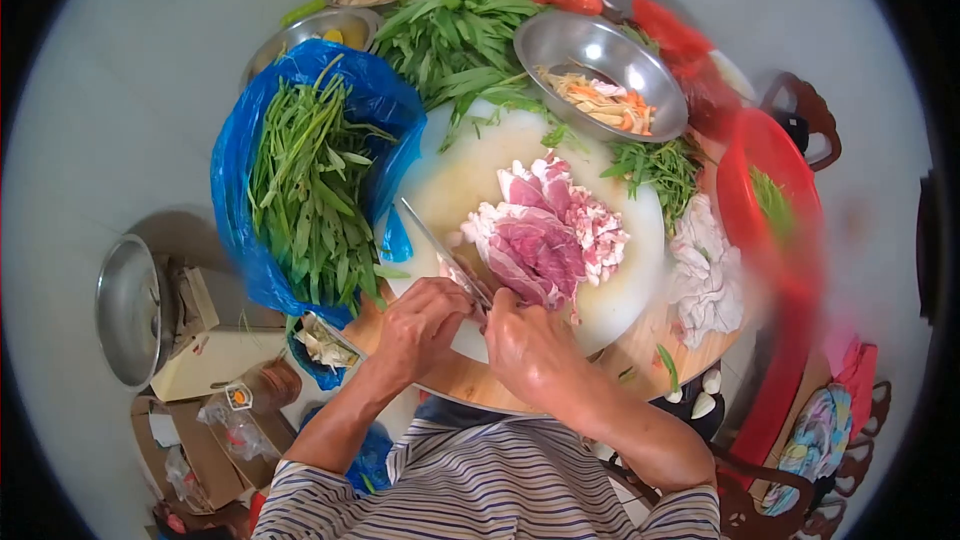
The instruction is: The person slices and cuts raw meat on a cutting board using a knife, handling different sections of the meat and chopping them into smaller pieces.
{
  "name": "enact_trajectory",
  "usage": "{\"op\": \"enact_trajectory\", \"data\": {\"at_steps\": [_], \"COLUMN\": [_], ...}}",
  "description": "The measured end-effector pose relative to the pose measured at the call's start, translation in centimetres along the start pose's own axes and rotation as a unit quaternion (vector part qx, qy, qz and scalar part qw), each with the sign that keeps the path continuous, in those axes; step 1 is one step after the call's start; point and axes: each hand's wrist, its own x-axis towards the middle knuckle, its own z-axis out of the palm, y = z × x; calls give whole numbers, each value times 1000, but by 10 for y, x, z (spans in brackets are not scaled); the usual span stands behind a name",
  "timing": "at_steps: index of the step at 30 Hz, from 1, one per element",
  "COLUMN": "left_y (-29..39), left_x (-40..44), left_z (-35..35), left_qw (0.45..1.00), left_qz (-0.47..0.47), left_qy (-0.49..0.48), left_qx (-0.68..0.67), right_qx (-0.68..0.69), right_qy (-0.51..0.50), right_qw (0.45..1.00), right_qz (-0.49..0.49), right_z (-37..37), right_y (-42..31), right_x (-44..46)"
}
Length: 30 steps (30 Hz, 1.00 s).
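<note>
A knife (437,240) slants across the white round cutting board (440,165), its blade pointing to the far left. My right hand (535,350) is closed at the near end of the knife, with the handle hidden inside it. Beside the blade, my left hand (425,325) has its fingers bent and pressed on a small piece of meat (455,272), mostly covered by the fingertips. Just beyond my hands lies a larger slab of raw red meat (535,255). Small cut pieces of meat (600,235) are heaped at its right.
Left of the board, a blue plastic bag (232,175) holds leafy green stalks (310,195). More greens (455,35) and a steel bowl (650,65) with shredded food stand behind. At right are a crumpled white cloth (705,275) and a red basin (740,185).
</note>
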Motion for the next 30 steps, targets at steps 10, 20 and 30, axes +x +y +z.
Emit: {"op": "enact_trajectory", "data": {"at_steps": [10, 20, 30], "left_y": [0, 3, 7], "left_x": [-3, -1, 0], "left_z": [5, 3, -1], "left_qw": [999, 1000, 1000], "left_qz": [-42, -8, 11], "left_qy": [31, 24, 12], "left_qx": [-8, -14, -25], "right_qx": [-26, 34, -24], "right_qy": [-110, 21, -40], "right_qw": [992, 999, 999], "right_qz": [49, 5, 14], "right_z": [-41, 9, -25], "right_y": [0, 10, 6], "right_x": [-83, 2, -49]}}
